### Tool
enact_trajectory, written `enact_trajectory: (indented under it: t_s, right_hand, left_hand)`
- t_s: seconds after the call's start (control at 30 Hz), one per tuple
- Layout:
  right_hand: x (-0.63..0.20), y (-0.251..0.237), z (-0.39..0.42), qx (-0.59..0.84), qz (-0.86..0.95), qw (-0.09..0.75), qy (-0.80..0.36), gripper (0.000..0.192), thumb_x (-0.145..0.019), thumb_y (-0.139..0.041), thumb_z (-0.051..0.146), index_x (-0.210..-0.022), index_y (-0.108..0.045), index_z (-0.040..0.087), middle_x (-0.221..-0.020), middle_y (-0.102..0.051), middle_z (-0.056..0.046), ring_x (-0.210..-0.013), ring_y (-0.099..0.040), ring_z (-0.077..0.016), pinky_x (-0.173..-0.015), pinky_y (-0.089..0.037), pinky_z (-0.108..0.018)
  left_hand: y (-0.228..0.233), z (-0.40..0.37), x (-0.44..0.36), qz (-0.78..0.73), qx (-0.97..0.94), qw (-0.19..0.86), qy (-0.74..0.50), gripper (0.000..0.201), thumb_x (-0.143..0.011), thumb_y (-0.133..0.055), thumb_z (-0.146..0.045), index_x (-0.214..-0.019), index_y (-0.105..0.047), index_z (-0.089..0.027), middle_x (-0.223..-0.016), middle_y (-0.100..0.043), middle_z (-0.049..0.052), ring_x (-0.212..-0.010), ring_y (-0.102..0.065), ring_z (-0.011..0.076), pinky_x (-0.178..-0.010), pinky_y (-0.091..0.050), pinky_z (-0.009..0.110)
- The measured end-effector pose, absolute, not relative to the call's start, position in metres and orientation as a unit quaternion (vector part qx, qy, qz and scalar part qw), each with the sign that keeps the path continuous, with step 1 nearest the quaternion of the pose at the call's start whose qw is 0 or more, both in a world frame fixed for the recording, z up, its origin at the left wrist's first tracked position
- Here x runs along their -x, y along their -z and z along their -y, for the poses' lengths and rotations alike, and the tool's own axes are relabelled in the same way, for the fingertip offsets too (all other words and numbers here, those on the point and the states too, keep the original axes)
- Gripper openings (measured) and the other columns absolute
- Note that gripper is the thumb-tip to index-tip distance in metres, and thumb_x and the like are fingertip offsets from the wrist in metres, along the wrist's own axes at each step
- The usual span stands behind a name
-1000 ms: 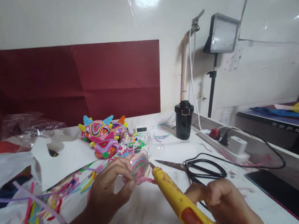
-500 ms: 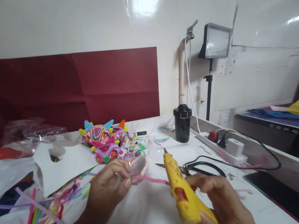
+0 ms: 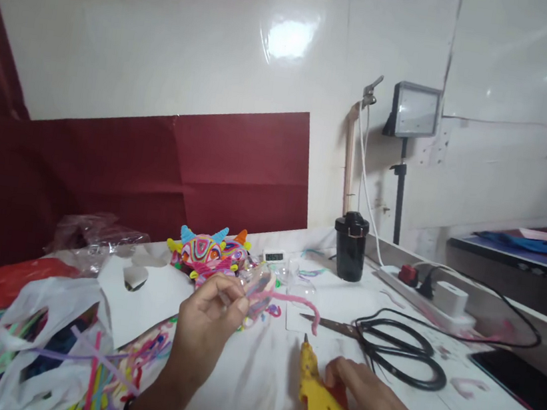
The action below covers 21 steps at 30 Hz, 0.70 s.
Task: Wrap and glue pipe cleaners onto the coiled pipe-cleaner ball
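Between its thumb and fingers my left hand (image 3: 210, 321) pinches a small clear piece (image 3: 258, 290) lined with coloured strips. A pink pipe cleaner (image 3: 296, 299) runs from that piece toward the right, its free end bent down. My right hand (image 3: 363, 405) is wrapped around a yellow glue gun (image 3: 318, 399), low over the table, its nozzle pointing up and away from me. The nozzle tip is apart from the pipe cleaner. Just beyond the glue gun lie black-handled scissors (image 3: 400, 349). Behind my left hand are colourful horned figures (image 3: 204, 253).
A white plastic bag (image 3: 48, 310) with many pipe cleaners lies at left beside cut white paper (image 3: 135, 294). At the back stand a black cup (image 3: 350, 249) and a small digital display (image 3: 274, 256). A power strip (image 3: 422, 298) and a phone (image 3: 522, 386) are at right.
My right hand has lowered the glue gun and drawn it away from the pipe cleaner, whose end now hangs free. The view has shifted left and up.
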State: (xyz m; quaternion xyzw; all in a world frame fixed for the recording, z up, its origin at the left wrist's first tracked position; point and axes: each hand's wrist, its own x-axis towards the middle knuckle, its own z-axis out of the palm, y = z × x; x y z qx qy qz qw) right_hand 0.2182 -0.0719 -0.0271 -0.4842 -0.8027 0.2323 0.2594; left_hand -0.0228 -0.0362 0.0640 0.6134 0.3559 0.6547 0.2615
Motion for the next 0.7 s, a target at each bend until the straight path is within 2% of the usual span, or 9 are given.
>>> enact_trajectory:
  t_s: [0.1, 0.23, 0.3, 0.4, 0.47, 0.57, 0.7]
  right_hand:
    - [-0.214, 0.022, 0.075, 0.475, 0.835, 0.210, -0.180, 0.020, -0.076, -0.058, 0.025, -0.095, -0.058, 0.021, -0.096, -0.063, -0.009, -0.089, -0.059, -0.0249, -0.080, -0.047, -0.037]
    - [-0.217, 0.014, 0.075, 0.428, 0.865, 0.231, -0.121, 0.016, -0.078, -0.060, 0.025, -0.094, -0.060, 0.022, -0.095, -0.065, -0.008, -0.088, -0.062, -0.0239, -0.079, -0.049, -0.035]
    - [-0.219, 0.003, 0.075, 0.410, 0.861, 0.295, -0.061, 0.017, -0.083, -0.058, 0.026, -0.100, -0.059, 0.023, -0.102, -0.064, -0.009, -0.095, -0.062, -0.0240, -0.082, -0.049, -0.035]
    - [-0.215, -0.027, 0.076, 0.384, 0.809, 0.439, 0.068, 0.024, -0.088, -0.056, 0.027, -0.111, -0.054, 0.024, -0.115, -0.061, -0.010, -0.108, -0.057, -0.0246, -0.089, -0.047, -0.037]
    - [-0.205, -0.047, 0.077, 0.362, 0.782, 0.496, 0.106, 0.029, -0.087, -0.060, 0.030, -0.115, -0.052, 0.024, -0.114, -0.062, -0.009, -0.109, -0.058, -0.0245, -0.090, -0.046, -0.037]
    - [-0.186, -0.067, 0.074, 0.372, 0.782, 0.500, 0.035, 0.028, -0.088, -0.060, 0.033, -0.114, -0.054, 0.024, -0.108, -0.066, -0.007, -0.099, -0.062, -0.0218, -0.084, -0.049, -0.034]
    - [-0.171, -0.075, 0.063, 0.345, 0.782, 0.507, -0.109, 0.015, -0.090, -0.057, 0.034, -0.095, -0.061, 0.021, -0.082, -0.067, -0.002, -0.072, -0.062, -0.0150, -0.066, -0.049, -0.026]
  left_hand:
    - [-0.069, 0.041, 0.022, -0.356, -0.620, 0.254, -0.651, 0.009, -0.068, -0.065, -0.018, -0.062, -0.059, -0.018, -0.072, -0.058, -0.001, -0.070, -0.055, 0.0131, -0.067, -0.046, 0.023]
    - [-0.074, 0.044, 0.023, -0.361, -0.623, 0.261, -0.643, 0.008, -0.068, -0.064, -0.019, -0.063, -0.058, -0.019, -0.067, -0.055, -0.003, -0.064, -0.052, 0.0118, -0.059, -0.044, 0.021]
    - [-0.076, 0.045, 0.024, -0.365, -0.634, 0.257, -0.632, 0.008, -0.068, -0.063, -0.019, -0.063, -0.057, -0.019, -0.065, -0.054, -0.003, -0.061, -0.051, 0.0114, -0.056, -0.043, 0.021]
    - [-0.075, 0.045, 0.025, -0.372, -0.654, 0.234, -0.616, 0.008, -0.068, -0.062, -0.020, -0.062, -0.056, -0.019, -0.062, -0.054, -0.004, -0.060, -0.052, 0.0116, -0.058, -0.043, 0.022]
    - [-0.073, 0.045, 0.025, -0.375, -0.668, 0.217, -0.605, 0.008, -0.070, -0.061, -0.020, -0.062, -0.057, -0.019, -0.063, -0.055, -0.003, -0.062, -0.052, 0.0119, -0.061, -0.042, 0.022]
    - [-0.070, 0.043, 0.025, -0.375, -0.688, 0.199, -0.589, 0.008, -0.072, -0.060, -0.019, -0.064, -0.058, -0.019, -0.066, -0.056, -0.003, -0.066, -0.053, 0.0123, -0.064, -0.042, 0.023]
    - [-0.067, 0.040, 0.026, -0.380, -0.700, 0.194, -0.573, 0.007, -0.074, -0.059, -0.018, -0.067, -0.058, -0.020, -0.068, -0.056, -0.003, -0.068, -0.053, 0.0127, -0.066, -0.041, 0.024]
